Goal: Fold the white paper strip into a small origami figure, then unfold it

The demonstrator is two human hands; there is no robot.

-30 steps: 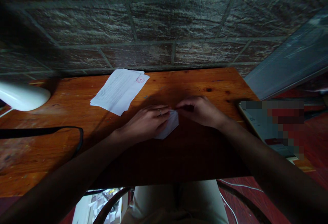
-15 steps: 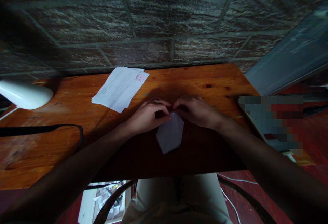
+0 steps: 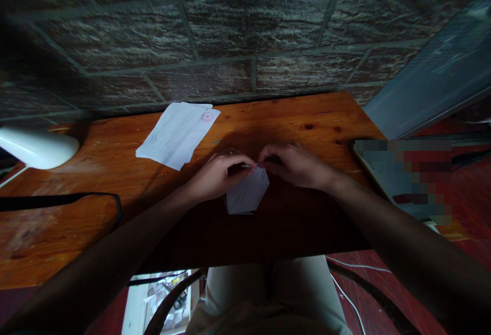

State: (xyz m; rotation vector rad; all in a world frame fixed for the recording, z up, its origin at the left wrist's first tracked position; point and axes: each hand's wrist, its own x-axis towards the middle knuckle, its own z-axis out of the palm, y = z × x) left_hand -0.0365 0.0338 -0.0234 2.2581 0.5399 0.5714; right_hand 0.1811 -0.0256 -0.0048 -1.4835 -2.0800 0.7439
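A folded sheet of white paper lies in shadow on the wooden table, its narrow tip pointing away from me. My left hand pinches that tip from the left, thumb and forefinger closed on it. From the other side my right hand pinches the same tip, its fingertips almost meeting those of the left. The fingers hide the very end of the paper.
Farther back on the table lies a small stack of printed sheets with a red stamp. A white rounded object and a black strap are at left. A pixelated object sits at right. Behind stands a brick wall.
The folded paper has turned, its wide lower end swinging to the left and a little upward. Both hands stay pinched at its tip.
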